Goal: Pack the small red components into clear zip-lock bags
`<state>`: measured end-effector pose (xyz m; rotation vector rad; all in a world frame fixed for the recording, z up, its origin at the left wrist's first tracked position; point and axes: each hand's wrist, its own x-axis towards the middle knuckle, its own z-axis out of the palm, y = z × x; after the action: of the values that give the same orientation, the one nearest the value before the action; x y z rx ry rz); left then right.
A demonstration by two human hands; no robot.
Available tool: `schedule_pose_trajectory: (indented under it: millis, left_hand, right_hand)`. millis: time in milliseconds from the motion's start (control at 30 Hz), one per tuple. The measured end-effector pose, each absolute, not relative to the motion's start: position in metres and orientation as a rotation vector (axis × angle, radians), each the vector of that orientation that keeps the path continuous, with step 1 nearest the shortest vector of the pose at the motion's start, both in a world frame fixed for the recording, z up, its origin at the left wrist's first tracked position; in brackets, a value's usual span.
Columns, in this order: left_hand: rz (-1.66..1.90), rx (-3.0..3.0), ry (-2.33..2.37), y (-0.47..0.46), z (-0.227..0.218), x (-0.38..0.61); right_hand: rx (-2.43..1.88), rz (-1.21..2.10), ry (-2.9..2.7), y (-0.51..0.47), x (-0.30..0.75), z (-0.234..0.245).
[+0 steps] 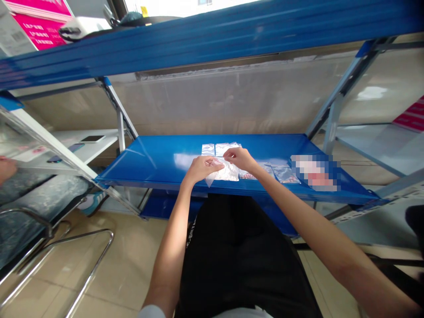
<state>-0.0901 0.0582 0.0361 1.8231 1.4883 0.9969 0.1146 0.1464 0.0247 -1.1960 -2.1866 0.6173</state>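
My left hand (205,168) pinches a small clear plastic bag (210,178) at the front of the blue shelf (155,154). Close by on the right, my right hand (237,157) has its fingertips drawn together; whatever is between them is too small to make out. Below both hands lies a shiny clear bag (229,172). Behind them are two more flat bags, a left one (208,149) and a right one (225,148). To the right, a bag with small reddish-brown pieces (286,174) lies flat beside similar bags, partly hidden by my right forearm.
A blurred-out package (314,173) lies at the shelf's right end. Overhead runs a blue upper shelf (212,37), carried by slanted metal posts. On the left are a white shelf with a phone (92,138), another person's hand (7,169) and a metal-framed chair (96,256).
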Motion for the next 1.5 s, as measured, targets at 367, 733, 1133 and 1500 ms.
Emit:
schedule_pose_trajectory:
  millis: [367, 733, 1133, 1500]
  left_hand:
    - [0.966, 1.845, 1.543, 0.056, 0.035, -0.096]
    - [0.997, 1.836, 1.509, 0.055, 0.029, -0.095]
    - [1.018, 1.856, 1.459, 0.052, 0.031, -0.091]
    - [1.031, 1.83, 1.439, 0.05, 0.033, -0.093]
  right_hand:
    - [-1.435, 0.327, -2.423, 0.146, 0.089, -0.006]
    - [-0.95, 0.843, -2.156, 0.131, 0.115, 0.042]
    - [-0.852, 0.932, -2.208, 0.116, 0.111, 0.058]
    - [-0.847, 1.078, -2.132, 0.119, 0.107, 0.064]
